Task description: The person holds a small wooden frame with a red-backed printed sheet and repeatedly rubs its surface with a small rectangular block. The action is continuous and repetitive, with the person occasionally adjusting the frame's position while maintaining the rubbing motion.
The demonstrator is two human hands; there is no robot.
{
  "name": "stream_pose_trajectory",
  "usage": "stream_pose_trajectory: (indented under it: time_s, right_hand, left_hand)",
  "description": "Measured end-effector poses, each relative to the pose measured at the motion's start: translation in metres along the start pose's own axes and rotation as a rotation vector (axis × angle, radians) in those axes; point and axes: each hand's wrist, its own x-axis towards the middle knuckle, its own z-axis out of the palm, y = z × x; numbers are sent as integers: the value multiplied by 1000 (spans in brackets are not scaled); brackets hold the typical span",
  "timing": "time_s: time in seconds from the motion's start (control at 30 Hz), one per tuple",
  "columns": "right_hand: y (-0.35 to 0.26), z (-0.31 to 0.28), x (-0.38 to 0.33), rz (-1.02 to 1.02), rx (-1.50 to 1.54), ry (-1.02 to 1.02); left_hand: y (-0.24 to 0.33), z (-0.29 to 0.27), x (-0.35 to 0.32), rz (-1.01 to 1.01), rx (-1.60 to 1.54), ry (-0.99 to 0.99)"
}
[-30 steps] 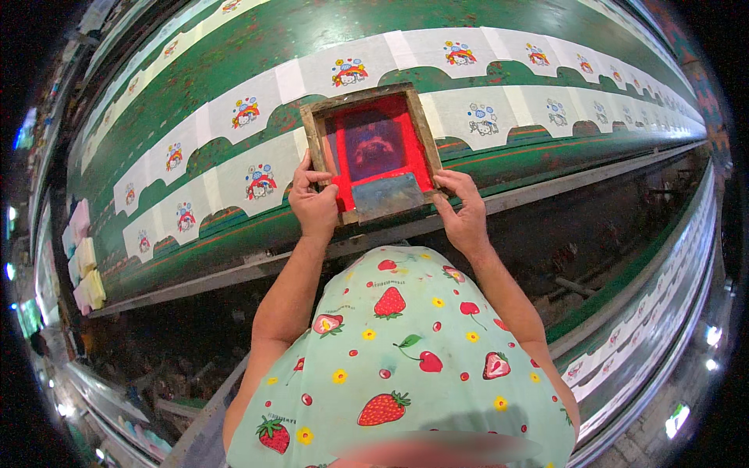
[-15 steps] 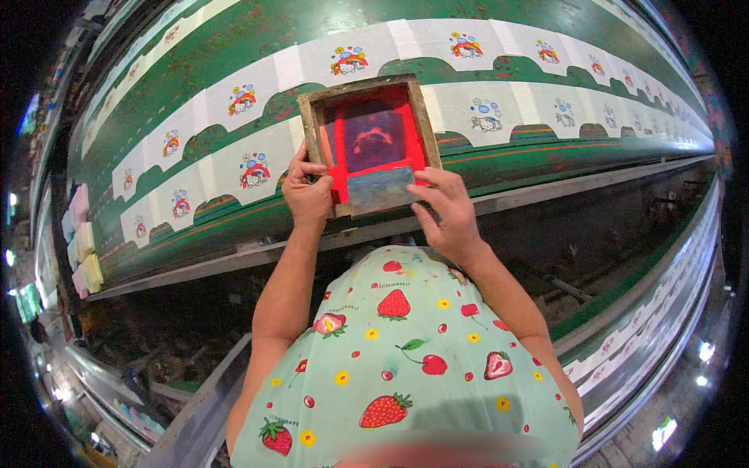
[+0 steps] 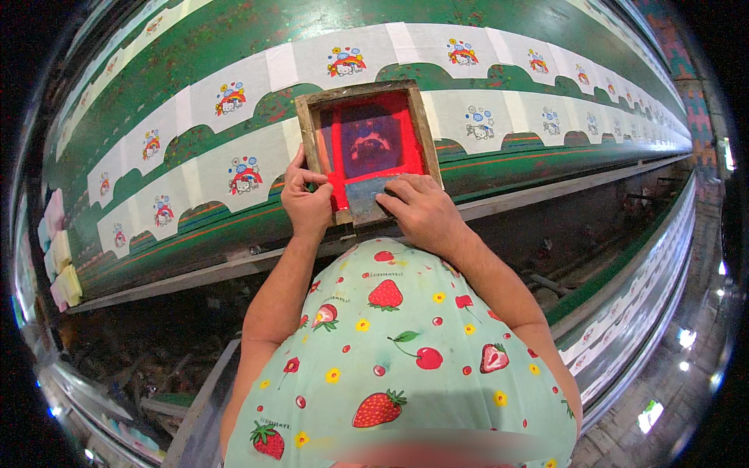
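A wooden-framed printing screen (image 3: 307,131) lies on the near row of white cloth pieces, at the green table's near edge. Red ink (image 3: 414,140) borders its dark mesh, where an arched pattern shows faintly. My left hand (image 3: 310,204) grips the frame's near left corner, thumb on top and fingers along the outer side. At the near end inside the frame is a flat blue-grey squeegee (image 3: 363,201). My right hand (image 3: 427,210) is closed over the right part of it, fingers bent on its upper edge; the thumb is partly hidden.
Printed white cloth pieces (image 3: 207,166) run in curved rows along the green table (image 3: 328,27). Right of the screen, near-row prints (image 3: 480,123) lack the red arch. Folded pastel cloths (image 3: 62,248) sit at the left end. A ledge (image 3: 179,274) edges the table; another table (image 3: 624,312) stands at right.
My right hand has shifted left from the squeegee's right edge, and its fingers have closed over it. My left hand keeps its hold on the frame. The view has moved slightly.
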Motion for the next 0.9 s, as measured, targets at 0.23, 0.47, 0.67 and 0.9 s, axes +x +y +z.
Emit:
stream_pose_trajectory:
  time_s: [0.23,0.47,0.67,0.9]
  right_hand:
    - [-5,-3,23,-71,-80,-54]
    - [-6,-21,38,-12,-97,-211]
    - [29,-41,75,18,15,-402]
    - [74,-20,125,17,-60,-149]
  left_hand:
    - [6,0,1,63,-3,2]
    - [1,0,0,84,19,8]
    - [-4,2,0,94,-15,10]
    - [-6,1,0,103,20,17]
